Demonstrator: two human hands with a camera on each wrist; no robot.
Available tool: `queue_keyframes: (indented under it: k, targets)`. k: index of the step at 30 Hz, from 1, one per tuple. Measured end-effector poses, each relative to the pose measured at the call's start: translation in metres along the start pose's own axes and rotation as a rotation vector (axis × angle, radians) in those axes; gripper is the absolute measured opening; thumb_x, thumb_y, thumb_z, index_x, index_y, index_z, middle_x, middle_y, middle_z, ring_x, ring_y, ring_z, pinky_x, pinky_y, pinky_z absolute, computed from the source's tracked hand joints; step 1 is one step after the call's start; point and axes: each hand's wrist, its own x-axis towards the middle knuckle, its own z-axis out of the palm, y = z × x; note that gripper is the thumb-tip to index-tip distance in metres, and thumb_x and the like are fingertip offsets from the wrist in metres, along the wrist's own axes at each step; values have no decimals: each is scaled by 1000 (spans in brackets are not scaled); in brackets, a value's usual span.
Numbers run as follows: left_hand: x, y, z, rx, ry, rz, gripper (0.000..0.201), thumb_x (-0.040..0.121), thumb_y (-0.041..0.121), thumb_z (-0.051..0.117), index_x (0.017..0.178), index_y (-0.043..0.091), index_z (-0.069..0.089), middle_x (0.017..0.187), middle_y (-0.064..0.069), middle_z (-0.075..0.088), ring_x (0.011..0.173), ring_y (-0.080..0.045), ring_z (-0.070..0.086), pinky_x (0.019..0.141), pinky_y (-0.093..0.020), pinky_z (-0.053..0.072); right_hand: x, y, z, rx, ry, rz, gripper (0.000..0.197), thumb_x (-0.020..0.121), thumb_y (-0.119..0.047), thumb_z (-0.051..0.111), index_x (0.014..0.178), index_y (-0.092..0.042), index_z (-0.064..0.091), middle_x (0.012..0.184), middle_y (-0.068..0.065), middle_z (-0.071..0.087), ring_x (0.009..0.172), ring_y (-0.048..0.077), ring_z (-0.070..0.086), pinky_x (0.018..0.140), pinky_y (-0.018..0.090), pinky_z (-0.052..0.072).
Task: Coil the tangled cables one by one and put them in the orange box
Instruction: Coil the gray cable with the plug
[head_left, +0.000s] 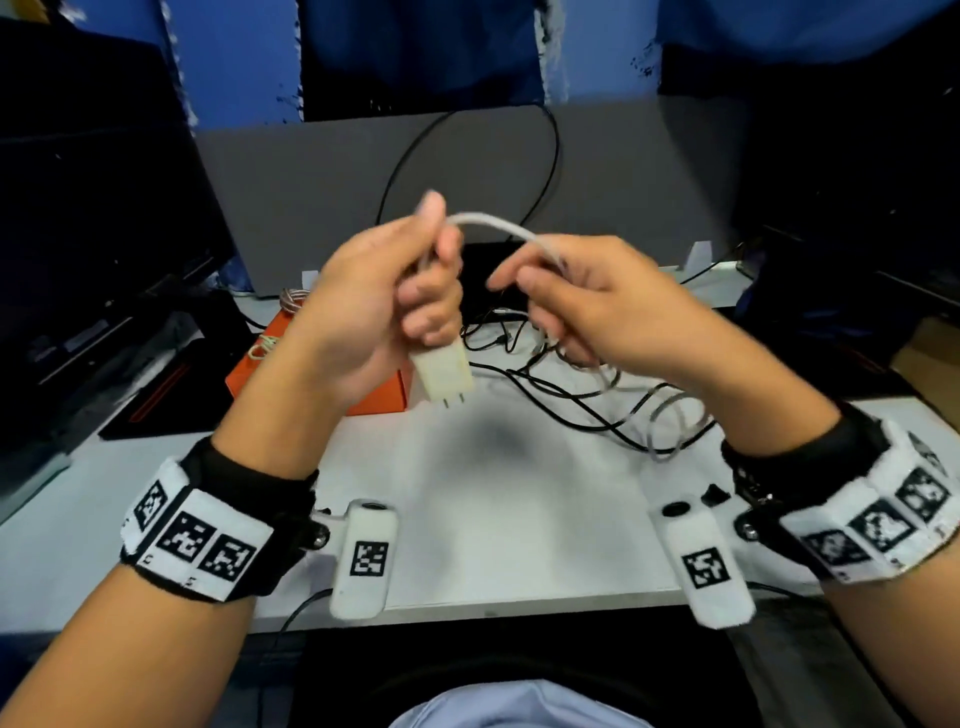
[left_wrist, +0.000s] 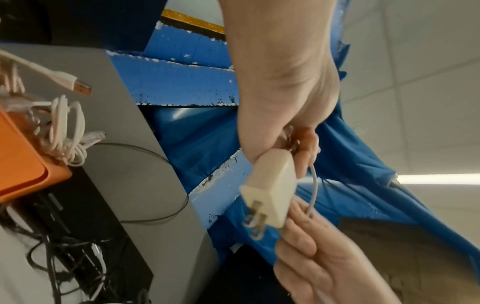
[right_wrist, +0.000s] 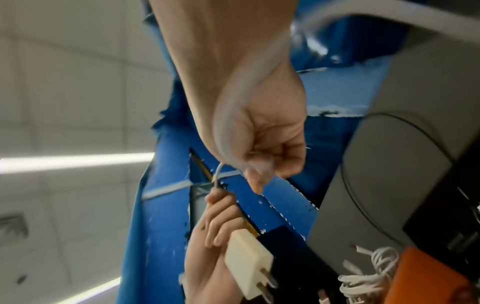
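Basically left hand (head_left: 363, 306) grips charger plug (head_left: 444, 376) mid-frame, prongs down, anchoring the coil; right hand (head_left: 587, 296) pinches white cable (head_left: 498, 224) arching between them, likely forming a loop. Orange box (head_left: 379, 397) sits left of centre, behind the left hand, coiled cables (left_wrist: 64, 131) on it.

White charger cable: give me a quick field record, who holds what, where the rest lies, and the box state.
left hand: grips white charger plug, prongs down
right hand: fingers curled round white cable
cable slack: trails to the desk at right
black cables: loose on the desk
orange box: holds coiled white cables
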Motion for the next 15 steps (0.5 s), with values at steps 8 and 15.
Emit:
queue_keyframes:
  k: [8, 15]
  targets:
    - [1, 5, -2, -462, -38, 179, 35, 109, 11, 30, 131, -1, 54, 98, 2, 71, 84, -8, 69, 82, -25, 55, -5, -2, -3, -484, -153, 14, 36, 111, -36, 40, 146, -41, 45, 75, -15, 58, 67, 7, 56, 67, 35, 50]
    - [-7, -7, 14, 663, 62, 374, 33, 110, 10, 41, 138, 1, 54, 113, -4, 76, 107, -17, 73, 96, -32, 55, -17, -23, -5, -359, -345, -164, 25, 104, -33, 60, 90, -13, 67, 64, 3, 48, 58, 9, 39, 59, 34, 36]
